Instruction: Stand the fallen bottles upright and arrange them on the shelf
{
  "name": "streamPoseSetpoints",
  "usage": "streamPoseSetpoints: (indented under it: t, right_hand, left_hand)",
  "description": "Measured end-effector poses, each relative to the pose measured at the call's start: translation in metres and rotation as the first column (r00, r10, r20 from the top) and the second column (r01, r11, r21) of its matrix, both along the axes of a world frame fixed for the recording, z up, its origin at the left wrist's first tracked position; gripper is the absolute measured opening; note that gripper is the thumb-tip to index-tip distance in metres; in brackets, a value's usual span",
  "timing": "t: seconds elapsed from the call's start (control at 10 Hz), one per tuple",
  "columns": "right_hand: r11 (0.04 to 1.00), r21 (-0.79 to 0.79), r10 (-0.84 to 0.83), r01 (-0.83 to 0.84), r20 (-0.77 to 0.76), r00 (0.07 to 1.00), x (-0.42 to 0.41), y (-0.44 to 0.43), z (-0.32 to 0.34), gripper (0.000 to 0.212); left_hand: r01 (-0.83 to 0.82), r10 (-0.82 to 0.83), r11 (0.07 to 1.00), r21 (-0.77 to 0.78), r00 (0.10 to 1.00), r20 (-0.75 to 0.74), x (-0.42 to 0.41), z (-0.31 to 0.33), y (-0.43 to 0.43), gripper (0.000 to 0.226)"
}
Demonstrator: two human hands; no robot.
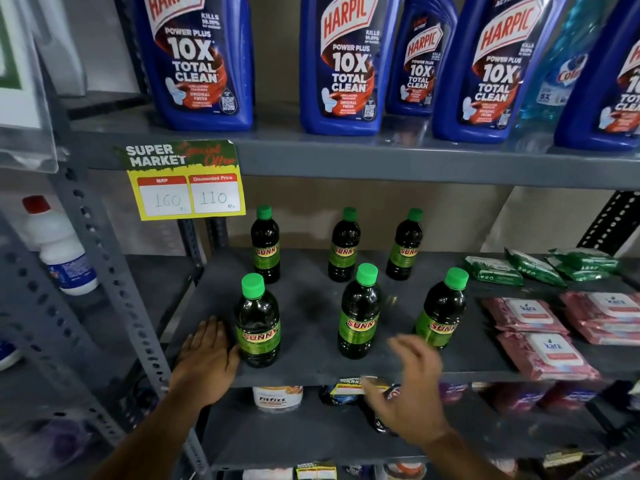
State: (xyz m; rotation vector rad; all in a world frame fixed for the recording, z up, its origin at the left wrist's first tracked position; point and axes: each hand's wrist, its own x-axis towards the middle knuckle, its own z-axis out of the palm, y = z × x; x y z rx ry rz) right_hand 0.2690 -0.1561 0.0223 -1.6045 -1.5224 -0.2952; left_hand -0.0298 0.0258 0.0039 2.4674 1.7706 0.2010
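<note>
Several dark bottles with green caps and green "SUNNY" labels stand upright in two rows on the grey shelf (311, 306). The front row holds a left bottle (258, 323), a middle bottle (359, 313) and a right bottle (441, 311). Behind them stand three more bottles (265, 245), (344, 245), (405, 245). My left hand (204, 358) lies flat on the shelf's front edge, its fingers open and touching the left front bottle's base. My right hand (408, 386) hovers open and blurred in front of the shelf edge, below the middle and right front bottles, holding nothing.
Pink wipe packs (540, 341) and green packs (540, 266) lie on the shelf's right side. Blue Harpic bottles (341, 64) line the shelf above, with a yellow price tag (187, 192) hanging from its edge. A white bottle (59, 244) stands on the left rack.
</note>
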Motion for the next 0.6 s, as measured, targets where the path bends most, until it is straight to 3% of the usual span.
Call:
streamPoseSetpoints:
  t: [0.1,0.2,0.3,0.4,0.5,0.6]
  right_hand:
    - [0.916,-0.231,0.301,-0.328,-0.148,0.942,-0.047,0.024,0.008,0.058]
    - [0.815,-0.356,0.328,-0.458,-0.369,0.87,-0.082,0.066,0.024,0.085]
    - [0.743,-0.452,0.26,-0.494,-0.486,0.835,-0.105,0.103,0.032,0.1]
    - [0.713,-0.515,0.216,-0.475,-0.483,0.848,-0.115,0.116,0.023,0.075]
    - [0.757,-0.514,0.174,-0.404,-0.437,0.882,-0.12,0.115,0.022,0.067]
    - [0.744,-0.503,0.223,-0.44,-0.434,0.873,-0.123,0.108,0.021,0.094]
  left_hand:
    - [0.008,-0.008,1.0,-0.01,1.0,-0.004,-0.002,0.0,0.002,0.078]
    - [0.023,-0.023,1.0,0.001,1.0,0.02,-0.003,-0.003,0.002,0.083]
    - [0.03,-0.029,0.999,-0.019,0.999,0.026,-0.005,-0.003,0.001,0.085]
    - [0.029,-0.029,0.999,-0.018,0.999,0.025,-0.005,-0.004,0.002,0.086]
    - [0.016,-0.013,0.999,-0.044,0.998,0.068,-0.003,-0.001,0.002,0.078]
    - [-0.024,0.027,1.0,-0.019,0.981,0.194,-0.001,0.001,0.002,0.064]
